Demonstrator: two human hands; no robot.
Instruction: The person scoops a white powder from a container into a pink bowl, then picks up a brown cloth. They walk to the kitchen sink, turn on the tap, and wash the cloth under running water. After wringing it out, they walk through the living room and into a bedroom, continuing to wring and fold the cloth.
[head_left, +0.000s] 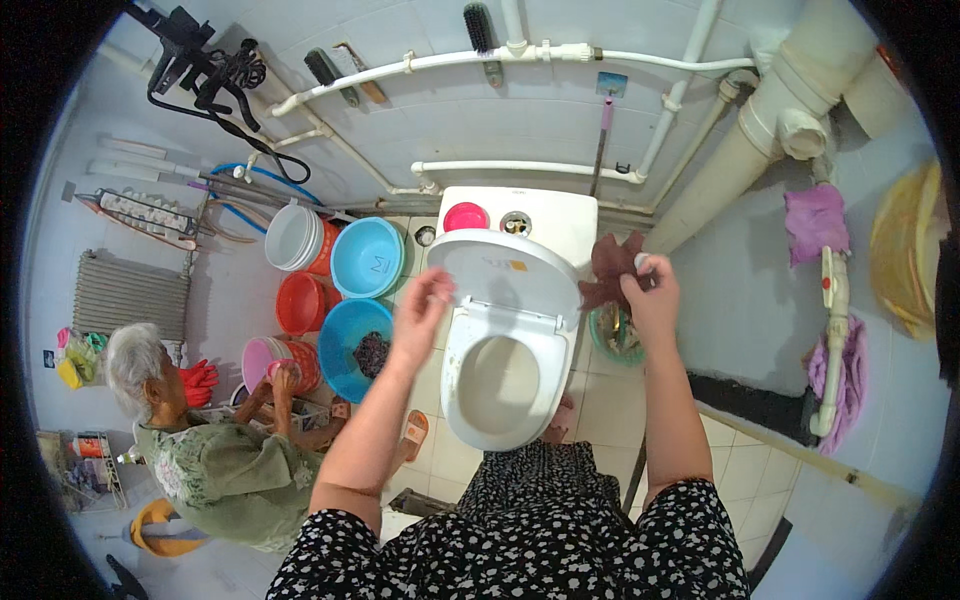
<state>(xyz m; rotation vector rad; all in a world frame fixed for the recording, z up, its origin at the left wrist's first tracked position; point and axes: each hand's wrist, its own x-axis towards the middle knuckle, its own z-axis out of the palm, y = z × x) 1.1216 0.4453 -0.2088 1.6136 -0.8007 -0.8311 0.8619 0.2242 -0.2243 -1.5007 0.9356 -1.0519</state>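
A dark brown cloth (612, 272) hangs crumpled from my right hand (652, 290), whose fingers are pinched on it beside the toilet tank. My left hand (424, 305) is raised just left of the toilet lid. Its fingers are smeared by motion, and I see nothing in it for certain. Between my forearms stands a white toilet (460, 400), its seat bare and its lid (480, 262) tilted up against the tank (572, 210). A pink bowl (465, 216) sits on the tank top, next to a round opening with metal fittings (515, 224).
Beneath the cloth, a greenish basin (607, 345) stands right of the toilet. Blue basins (368, 257) and red buckets (300, 303) crowd the left floor. Another person (225, 465) sits there by a pink bucket (262, 362). White pipes (440, 65) and brushes (482, 30) line the back wall.
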